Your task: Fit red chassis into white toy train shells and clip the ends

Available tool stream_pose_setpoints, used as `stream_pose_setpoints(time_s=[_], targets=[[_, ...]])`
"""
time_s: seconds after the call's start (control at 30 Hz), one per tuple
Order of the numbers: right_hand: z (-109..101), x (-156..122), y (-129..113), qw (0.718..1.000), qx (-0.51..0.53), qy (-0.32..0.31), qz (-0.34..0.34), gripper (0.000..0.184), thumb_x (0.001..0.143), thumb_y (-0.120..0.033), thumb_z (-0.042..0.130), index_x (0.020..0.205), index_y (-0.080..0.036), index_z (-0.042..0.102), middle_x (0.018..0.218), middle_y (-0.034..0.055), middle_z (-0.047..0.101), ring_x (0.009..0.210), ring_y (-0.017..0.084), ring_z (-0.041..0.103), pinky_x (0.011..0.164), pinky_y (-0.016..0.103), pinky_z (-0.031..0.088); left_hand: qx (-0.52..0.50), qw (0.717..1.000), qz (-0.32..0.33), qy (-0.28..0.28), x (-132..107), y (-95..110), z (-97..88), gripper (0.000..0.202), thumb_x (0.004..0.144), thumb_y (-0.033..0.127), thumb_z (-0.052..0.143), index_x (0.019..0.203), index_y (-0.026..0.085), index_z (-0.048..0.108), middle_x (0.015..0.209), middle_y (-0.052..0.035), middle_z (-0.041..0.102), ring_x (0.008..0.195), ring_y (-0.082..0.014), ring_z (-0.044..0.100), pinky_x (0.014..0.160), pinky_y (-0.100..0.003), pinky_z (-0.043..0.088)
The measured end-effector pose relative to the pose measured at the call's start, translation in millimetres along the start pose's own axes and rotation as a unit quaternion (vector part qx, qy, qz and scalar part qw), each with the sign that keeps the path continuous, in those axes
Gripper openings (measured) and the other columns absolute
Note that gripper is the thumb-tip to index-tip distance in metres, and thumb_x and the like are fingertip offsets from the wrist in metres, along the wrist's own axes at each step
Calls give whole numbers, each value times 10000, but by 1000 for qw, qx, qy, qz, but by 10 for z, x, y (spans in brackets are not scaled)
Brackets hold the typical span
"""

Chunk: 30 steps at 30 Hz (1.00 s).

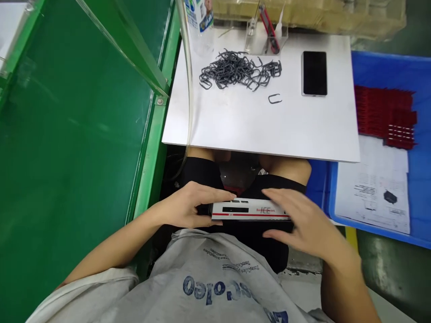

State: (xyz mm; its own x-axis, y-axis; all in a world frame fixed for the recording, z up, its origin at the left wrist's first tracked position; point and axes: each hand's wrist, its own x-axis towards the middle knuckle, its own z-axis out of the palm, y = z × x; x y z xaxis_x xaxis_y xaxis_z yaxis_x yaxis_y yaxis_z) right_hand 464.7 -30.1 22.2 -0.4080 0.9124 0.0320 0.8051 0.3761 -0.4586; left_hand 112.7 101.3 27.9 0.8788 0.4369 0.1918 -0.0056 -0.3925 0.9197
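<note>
I hold a white model train car [249,210] with a red stripe and dark windows over my lap, below the edge of the white work board [256,130]. My left hand [188,205] grips its left end, fingers curled over the top and thumb beneath. My right hand [299,222] wraps the right end, its fingers blurred by motion. On the board lies a heap of dark grey wire clips [235,69], with one single clip [274,98] apart from it.
A black phone [314,72] lies on the board's right side. A blue bin [387,72] at right holds red parts [385,114] and a printed sheet [373,193]. A green table [67,134] lies to the left. A bottle [198,18] and a clear tool stand [267,29] stand at the back.
</note>
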Motion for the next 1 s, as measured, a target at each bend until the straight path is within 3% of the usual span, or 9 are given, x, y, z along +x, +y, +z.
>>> stream_pose_setpoints(time_s=[0.1,0.2,0.43,0.63,0.77,0.9,0.97,1.0], targets=[[121,176,-210,994,-71,27,-77,583,1203,-557,494,1546,-90,564,1196,194,823,958,312,792,793,445,651,3,1000,-20,22,-68,-15,-9,719,955,164,880,1632,279,667,1493,-100,805,1274,-263,836,1115,-283,669],[222,271,-262,984,-137,56,-102,574,1213,-544,460,1444,-41,612,1046,183,811,797,281,733,686,422,589,31,998,-33,43,-181,-53,-33,724,953,122,824,1634,301,657,1476,-68,818,1282,-246,832,1129,-278,658],[329,361,-325,977,-167,73,-107,672,1198,-633,457,1344,-21,695,919,136,780,743,247,675,629,406,543,73,994,-39,74,-319,-93,-68,708,914,68,767,1589,271,695,1442,-74,835,1218,-233,856,1069,-245,678],[282,323,-261,982,-165,59,-69,808,1170,-720,424,1478,-2,632,1145,203,815,881,277,721,699,415,548,46,992,-32,110,-368,-145,-100,702,877,36,808,1525,301,758,1392,-61,855,1180,-245,870,979,-244,720],[270,264,-190,978,-185,79,-48,744,1169,-730,408,1197,-71,752,833,114,726,712,248,621,630,399,467,1,988,-54,145,-421,-188,-176,650,875,30,823,1466,301,808,1316,-70,880,1072,-261,895,886,-260,753],[310,239,-150,980,-165,98,-58,736,1166,-725,430,1106,-69,757,759,86,669,656,235,576,592,396,416,-45,986,-73,144,-508,-233,-262,548,911,109,880,1430,276,832,1289,-92,887,1024,-272,901,866,-271,759],[342,240,-165,986,-128,100,-44,734,1153,-743,443,1126,-77,750,772,89,683,655,239,588,589,395,405,-104,977,-82,167,-557,-262,-232,541,939,280,950,1461,255,809,1303,-105,884,1099,-298,888,938,-317,758],[372,252,-196,990,-92,101,-31,745,1142,-764,438,1143,-84,743,790,94,698,664,242,604,596,393,411,-142,969,-85,185,-567,-272,-177,662,913,431,988,1512,251,771,1338,-116,873,1169,-325,869,991,-361,753]])
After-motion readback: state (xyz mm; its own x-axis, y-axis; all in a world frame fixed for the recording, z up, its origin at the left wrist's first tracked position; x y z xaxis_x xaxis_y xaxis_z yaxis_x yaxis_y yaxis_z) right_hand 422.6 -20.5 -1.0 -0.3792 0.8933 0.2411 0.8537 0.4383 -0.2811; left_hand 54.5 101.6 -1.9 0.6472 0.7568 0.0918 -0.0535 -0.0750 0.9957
